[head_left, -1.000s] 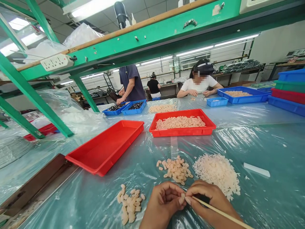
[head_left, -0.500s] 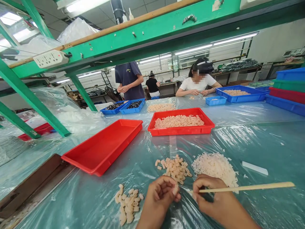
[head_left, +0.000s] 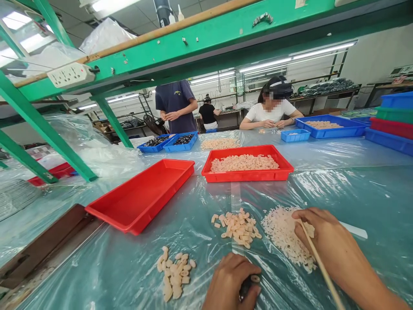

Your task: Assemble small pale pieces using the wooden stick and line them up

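Bamboo stick [head_left: 322,275]: gripped in the right hand, long axis running from the far left at the fingers down to the near right, out of frame.

Right hand [head_left: 329,237]: fingers curled narrow around the stick, lying over the right part of the pile.

White shreds [head_left: 279,234]: loose pile directly under and left of the right hand; the right hand is the nearer of the two.

Left hand [head_left: 229,284]: closed on a dark piece [head_left: 249,286], near edge of view, well apart from the pile; what the piece is cannot be told.

Pale chunks [head_left: 237,228]: heap just left of the shreds; second heap of pale chunks [head_left: 174,273] further left.

Red tray [head_left: 140,193]: far left of the heaps.

Change from earlier frame: hands were together at centre; now apart, right hand moved onto the shreds.
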`<state>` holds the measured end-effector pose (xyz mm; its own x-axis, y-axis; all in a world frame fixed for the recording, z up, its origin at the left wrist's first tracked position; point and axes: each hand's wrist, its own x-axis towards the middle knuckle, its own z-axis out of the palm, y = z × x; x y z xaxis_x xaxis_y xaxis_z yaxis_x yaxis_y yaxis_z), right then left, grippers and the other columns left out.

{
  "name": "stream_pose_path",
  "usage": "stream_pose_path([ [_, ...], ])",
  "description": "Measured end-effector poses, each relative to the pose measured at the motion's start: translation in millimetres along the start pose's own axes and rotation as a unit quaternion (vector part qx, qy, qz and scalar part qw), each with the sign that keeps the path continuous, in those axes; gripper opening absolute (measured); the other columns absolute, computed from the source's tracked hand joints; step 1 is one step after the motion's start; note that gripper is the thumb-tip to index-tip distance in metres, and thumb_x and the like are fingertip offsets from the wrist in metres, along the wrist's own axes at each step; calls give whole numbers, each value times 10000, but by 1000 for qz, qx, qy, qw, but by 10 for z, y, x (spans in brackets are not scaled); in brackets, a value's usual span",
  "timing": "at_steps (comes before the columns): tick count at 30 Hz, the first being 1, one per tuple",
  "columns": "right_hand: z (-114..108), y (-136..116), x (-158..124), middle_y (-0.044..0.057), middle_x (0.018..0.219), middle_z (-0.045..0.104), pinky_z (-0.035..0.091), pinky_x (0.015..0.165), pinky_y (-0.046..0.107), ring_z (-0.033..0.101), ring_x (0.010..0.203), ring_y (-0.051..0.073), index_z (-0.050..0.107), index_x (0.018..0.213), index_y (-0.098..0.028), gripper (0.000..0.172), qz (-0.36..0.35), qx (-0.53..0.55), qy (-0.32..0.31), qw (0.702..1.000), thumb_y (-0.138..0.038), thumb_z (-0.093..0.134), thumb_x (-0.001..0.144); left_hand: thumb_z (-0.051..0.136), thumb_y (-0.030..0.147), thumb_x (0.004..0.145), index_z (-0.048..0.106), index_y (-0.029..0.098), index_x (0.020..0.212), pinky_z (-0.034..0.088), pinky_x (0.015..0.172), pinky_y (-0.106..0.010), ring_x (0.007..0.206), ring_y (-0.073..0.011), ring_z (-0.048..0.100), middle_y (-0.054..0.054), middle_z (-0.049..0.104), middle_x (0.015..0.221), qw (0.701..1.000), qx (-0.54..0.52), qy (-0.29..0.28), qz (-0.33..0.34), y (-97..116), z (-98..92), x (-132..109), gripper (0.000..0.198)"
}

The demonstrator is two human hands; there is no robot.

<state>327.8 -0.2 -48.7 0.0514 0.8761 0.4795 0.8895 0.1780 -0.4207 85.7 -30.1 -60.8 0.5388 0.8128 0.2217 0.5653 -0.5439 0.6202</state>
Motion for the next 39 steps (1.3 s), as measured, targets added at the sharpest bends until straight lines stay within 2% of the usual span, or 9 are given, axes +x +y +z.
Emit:
stream_pose_path([
  [3, -24, -134, -37, 102, 1006, 668, 508, 727, 339, 630, 905, 259, 651, 916, -203, 295, 6, 128, -30, 991, -372, 416, 854, 622, 168, 722, 693, 173, 927, 447, 714, -302, 807, -234, 599, -93, 670, 877, 999, -6, 30, -18, -19, 10, -27, 217],
  [5, -20, -280, -93, 93, 996, 676, 490, 809, 317, 616, 979, 251, 652, 865, -210, 280, 1, 219, -88, 972, -388, 436, 878, 624, 164, 730, 698, 179, 910, 446, 721, -296, 808, -227, 599, -89, 661, 870, 999, -5, 34, -30, -21, 11, -42, 196],
  [6, -10, -359, -129, 84, 964, 677, 485, 812, 299, 621, 960, 240, 647, 830, -210, 288, 6, 252, -114, 961, -390, 432, 895, 619, 155, 737, 702, 181, 894, 446, 722, -291, 804, -223, 599, -86, 657, 864, 999, -3, 28, -33, -19, 9, -46, 179],
  [8, 23, -510, -204, 51, 794, 671, 490, 704, 264, 640, 795, 215, 615, 759, -209, 314, 7, 293, -177, 939, -388, 411, 916, 606, 124, 739, 707, 183, 844, 444, 711, -278, 786, -211, 601, -78, 649, 844, 999, 2, 20, -38, -8, 6, -49, 157],
  [11, 82, -671, -290, 5, 642, 607, 454, 592, 225, 601, 627, 171, 550, 683, -208, 303, -18, 301, -191, 934, -328, 402, 918, 603, 84, 719, 705, 184, 796, 438, 692, -262, 765, -199, 599, -65, 641, 823, 999, 7, 21, -44, 15, 5, -39, 162],
  [18, 191, -703, -360, -1, 621, 570, 409, 508, 214, 541, 539, 148, 510, 641, -217, 325, -49, 269, -204, 940, -309, 371, 920, 597, 96, 726, 704, 175, 803, 431, 696, -266, 782, -208, 598, -68, 633, 822, 998, 17, 7, -56, 38, 4, -26, 153],
  [26, 199, -731, -374, 28, 678, 643, 460, 600, 262, 607, 654, 196, 593, 710, -226, 255, -107, 236, -207, 943, -259, 418, 894, 572, 127, 752, 686, 163, 804, 429, 697, -277, 780, -218, 596, -78, 649, 818, 999, 29, 15, -41, 16, 30, -30, 130],
  [33, 209, -712, -383, 7, 652, 577, 434, 549, 217, 571, 600, 152, 497, 657, -211, 335, -33, 296, -197, 934, -320, 339, 932, 600, 120, 712, 698, 181, 754, 425, 680, -271, 755, -211, 594, -60, 639, 782, 998, 28, 37, -53, 11, 57, -24, 122],
  [39, 252, -736, -392, 26, 663, 605, 455, 591, 237, 595, 635, 169, 515, 674, -195, 317, -48, 304, -227, 924, -320, 343, 910, 595, 98, 709, 701, 161, 800, 428, 707, -292, 791, -229, 591, -83, 644, 824, 997, 29, 10, -65, 3, 50, -21, 154],
])
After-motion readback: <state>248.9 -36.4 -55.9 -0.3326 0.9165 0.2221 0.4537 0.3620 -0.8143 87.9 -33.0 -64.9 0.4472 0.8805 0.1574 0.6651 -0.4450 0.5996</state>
